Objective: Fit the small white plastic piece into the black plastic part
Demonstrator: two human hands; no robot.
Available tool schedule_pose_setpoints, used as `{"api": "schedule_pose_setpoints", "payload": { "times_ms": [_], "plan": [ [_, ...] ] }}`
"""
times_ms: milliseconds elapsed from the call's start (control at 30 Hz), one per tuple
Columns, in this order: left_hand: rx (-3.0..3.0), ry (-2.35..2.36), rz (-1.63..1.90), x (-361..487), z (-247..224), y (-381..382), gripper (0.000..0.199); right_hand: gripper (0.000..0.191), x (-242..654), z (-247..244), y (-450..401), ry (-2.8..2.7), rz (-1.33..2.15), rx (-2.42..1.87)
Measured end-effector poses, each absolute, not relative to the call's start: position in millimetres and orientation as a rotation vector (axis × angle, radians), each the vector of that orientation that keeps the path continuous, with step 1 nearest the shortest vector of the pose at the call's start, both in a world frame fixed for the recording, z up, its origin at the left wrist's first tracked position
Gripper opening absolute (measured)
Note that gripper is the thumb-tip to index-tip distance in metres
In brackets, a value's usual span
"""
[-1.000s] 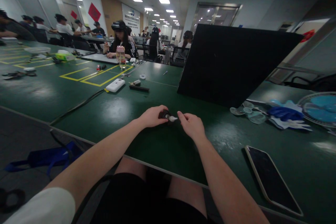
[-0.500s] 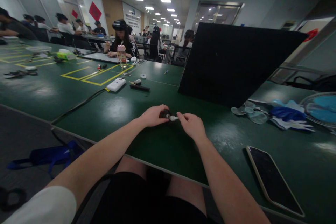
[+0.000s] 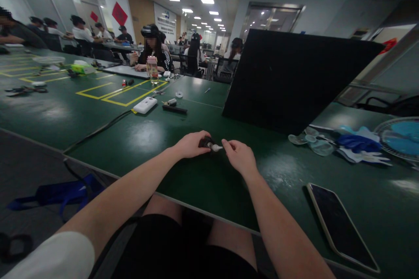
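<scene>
A: Nearest the camera, bare knees under the edge of the green table [image 3: 137, 135], and a phone [image 3: 342, 224] lying face up at the near right. What are the hands doing?

B: They meet at the middle of the table. The left hand [image 3: 191, 144] is closed around a small black part [image 3: 205, 142], pressing it to the tabletop. The right hand [image 3: 239, 157] pinches a small white piece [image 3: 216, 148] at its fingertips, and that piece touches the black part's right side.

A: Is it seated or only held against it?

B: I cannot tell; the joint is too small to read.

A: What might go wrong?

B: My judgement: the white piece is tiny and held only by fingertips, so a slip or a skewed push could flick it across the slick table, perhaps off the near edge. If the left grip loosens, the black part could twist and jam the fit.

A: And farther off?

B: Blue gloves [image 3: 358, 143] and a fan [image 3: 401, 137] at the right, a black board [image 3: 294, 78] propped behind the hands, a white power strip [image 3: 144, 105] far left, and seated people at the back.
</scene>
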State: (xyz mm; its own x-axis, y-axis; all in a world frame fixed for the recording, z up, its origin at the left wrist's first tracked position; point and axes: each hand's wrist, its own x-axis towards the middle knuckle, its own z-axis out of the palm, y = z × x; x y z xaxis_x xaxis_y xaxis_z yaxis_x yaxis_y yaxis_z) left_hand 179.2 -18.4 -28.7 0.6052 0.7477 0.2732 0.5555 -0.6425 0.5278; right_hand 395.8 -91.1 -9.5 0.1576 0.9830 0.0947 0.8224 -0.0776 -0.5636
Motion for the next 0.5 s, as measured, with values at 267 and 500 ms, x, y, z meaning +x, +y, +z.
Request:
{"api": "schedule_pose_setpoints", "payload": {
  "times_ms": [267, 500],
  "plan": [
    [2.428, 1.039, 0.665, 179.1, -29.2, -17.0, 0.051, 0.052, 394.5, -8.0, -92.3, -1.719, 0.500, -2.002],
    [2.441, 1.030, 0.686, 180.0, -33.4, -14.7, 0.051, 0.056, 394.8, -7.1, -91.4, -1.728, 0.457, -2.001]
  ]
}}
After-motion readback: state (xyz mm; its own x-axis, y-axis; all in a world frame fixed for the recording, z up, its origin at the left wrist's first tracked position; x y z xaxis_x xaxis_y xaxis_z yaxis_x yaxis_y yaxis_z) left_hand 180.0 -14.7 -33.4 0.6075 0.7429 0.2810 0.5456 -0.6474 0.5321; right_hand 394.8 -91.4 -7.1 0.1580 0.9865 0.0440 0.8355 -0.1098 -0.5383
